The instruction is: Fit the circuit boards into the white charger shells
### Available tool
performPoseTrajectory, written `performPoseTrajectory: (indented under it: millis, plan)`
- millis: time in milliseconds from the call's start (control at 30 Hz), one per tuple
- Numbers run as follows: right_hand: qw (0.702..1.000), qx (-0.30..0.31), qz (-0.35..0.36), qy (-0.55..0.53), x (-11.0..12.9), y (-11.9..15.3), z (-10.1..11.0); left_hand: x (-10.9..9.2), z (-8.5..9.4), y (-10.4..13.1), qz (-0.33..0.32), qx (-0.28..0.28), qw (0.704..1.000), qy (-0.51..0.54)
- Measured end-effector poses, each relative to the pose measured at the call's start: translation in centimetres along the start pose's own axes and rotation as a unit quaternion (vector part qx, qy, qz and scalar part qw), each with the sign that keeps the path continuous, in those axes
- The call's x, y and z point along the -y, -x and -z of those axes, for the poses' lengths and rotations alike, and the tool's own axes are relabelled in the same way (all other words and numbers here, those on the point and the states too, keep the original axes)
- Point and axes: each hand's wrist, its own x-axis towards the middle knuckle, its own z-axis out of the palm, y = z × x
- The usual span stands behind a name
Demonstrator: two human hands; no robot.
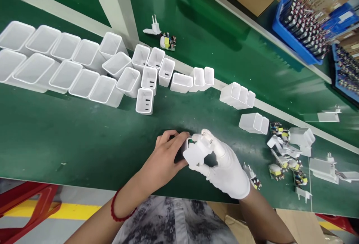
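Note:
Bare and with a red cord at its wrist, my left hand [165, 154] is closed around a white charger housing [185, 147], mostly hidden by the fingers. My right hand [228, 171], in a white glove, grips a white plug cover [197, 153] by its edges at the housing's mouth. A bit of green circuit board [192, 141] shows between the two parts. Whether the cover touches the housing, I cannot tell. Just ahead of my hands stands a white housing with slots [144, 102], its mouth facing up.
Rows of white housings [67, 75] stand at left, with smaller groups [254, 122] to the right. Circuit boards [276, 171] and plug covers [325, 169] lie at far right. A board [168, 43] rests beyond the pale rail. Blue bins [297, 46] hold parts at upper right.

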Motion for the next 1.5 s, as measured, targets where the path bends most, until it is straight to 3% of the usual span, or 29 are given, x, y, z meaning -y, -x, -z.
performPoseTrajectory:
  millis: [167, 300, 467, 633, 833, 1000, 1100, 1200, 1267, 1367, 1500]
  plan:
    - [0.999, 0.016, -0.035, 0.001, 0.2, 0.1, 0.0, 0.0, 0.0, -0.1, -0.003, -0.002, 1.0, 0.006]
    - [0.983, 0.016, -0.128, -0.132, -0.7, 0.6, 0.1, -0.1, 0.3, -0.4, 0.01, 0.019, 1.0, 0.011]
    - [0.947, -0.022, -0.182, -0.265, -1.1, 1.5, -0.3, -0.3, 0.5, -0.6, 0.02, 0.016, 1.0, 0.006]
    - [0.925, -0.064, -0.214, -0.306, -0.5, 1.2, -1.4, -0.3, 0.3, -0.4, 0.016, -0.004, 1.0, 0.003]
    - [0.911, -0.07, -0.255, -0.315, -0.6, 0.7, -2.6, -0.2, 0.1, -0.4, 0.007, -0.011, 1.0, 0.003]
    - [0.932, -0.109, -0.236, -0.254, -1.8, 0.9, -4.1, 0.0, 0.1, -0.3, -0.014, -0.001, 1.0, 0.0]
    - [0.947, -0.125, -0.218, -0.201, -1.3, 1.5, -4.2, -0.2, 0.0, -0.3, -0.011, -0.009, 1.0, -0.016]
    - [0.974, -0.178, -0.14, -0.02, 0.0, 2.8, -4.2, -0.8, -0.5, -0.2, 0.001, -0.032, 0.999, -0.042]
    - [0.973, -0.196, -0.059, 0.103, 0.5, 3.8, -4.6, -1.3, -1.1, -0.3, -0.001, -0.057, 0.996, -0.065]
    - [0.965, -0.169, -0.005, 0.201, 0.1, 4.4, -5.5, -1.9, -1.7, -0.3, -0.016, -0.081, 0.991, -0.103]
    - [0.955, -0.133, -0.036, 0.264, -1.3, 3.4, -5.7, -1.7, -1.5, 0.2, -0.046, -0.055, 0.991, -0.113]
